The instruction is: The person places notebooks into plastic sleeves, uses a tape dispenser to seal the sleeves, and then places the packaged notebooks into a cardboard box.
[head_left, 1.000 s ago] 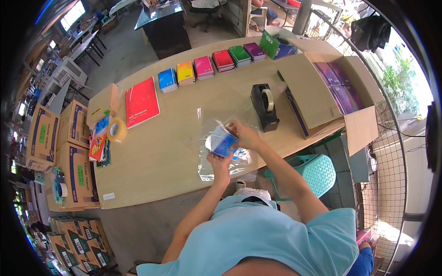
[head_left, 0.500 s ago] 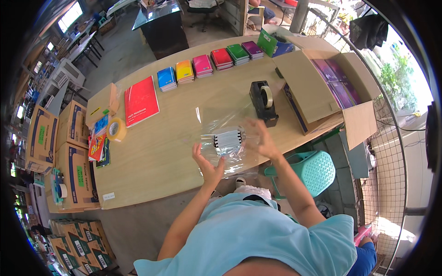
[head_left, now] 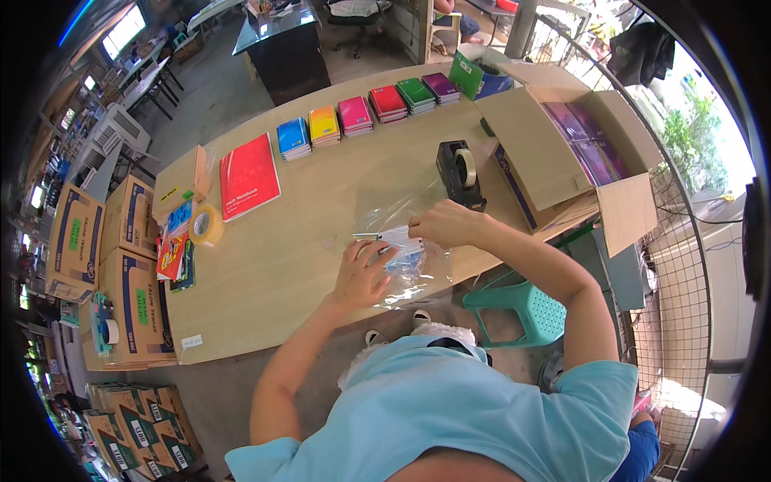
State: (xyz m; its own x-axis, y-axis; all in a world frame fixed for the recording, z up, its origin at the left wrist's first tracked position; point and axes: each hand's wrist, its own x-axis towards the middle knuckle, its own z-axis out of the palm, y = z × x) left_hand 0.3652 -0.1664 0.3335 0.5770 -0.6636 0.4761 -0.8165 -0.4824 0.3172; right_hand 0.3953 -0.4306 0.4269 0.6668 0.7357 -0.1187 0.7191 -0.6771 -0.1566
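In front of me a small stack of spiral notebooks [head_left: 399,238] lies on a sheet of clear plastic film [head_left: 431,273], near the table's front edge. My left hand [head_left: 361,273] rests on the left part of the stack and film, its fingers spread. At the stack's far right corner, my right hand [head_left: 446,225] is closed in a pinch on the film; its fingertips are partly hidden. A black tape dispenser [head_left: 474,195] with a roll of clear tape stands just beyond the right hand.
Several stacks of coloured notebooks, one blue [head_left: 293,138], line the table's [head_left: 265,281] far side. A large red notebook [head_left: 249,178] and tape roll [head_left: 206,226] lie left. An open carton [head_left: 534,132] stands right, a green stool [head_left: 514,313] below, closed cartons [head_left: 132,301] at the left.
Both hands were apart and raised at either side of the stack. The left has come down onto it; the right has moved in and closed at its far right corner.
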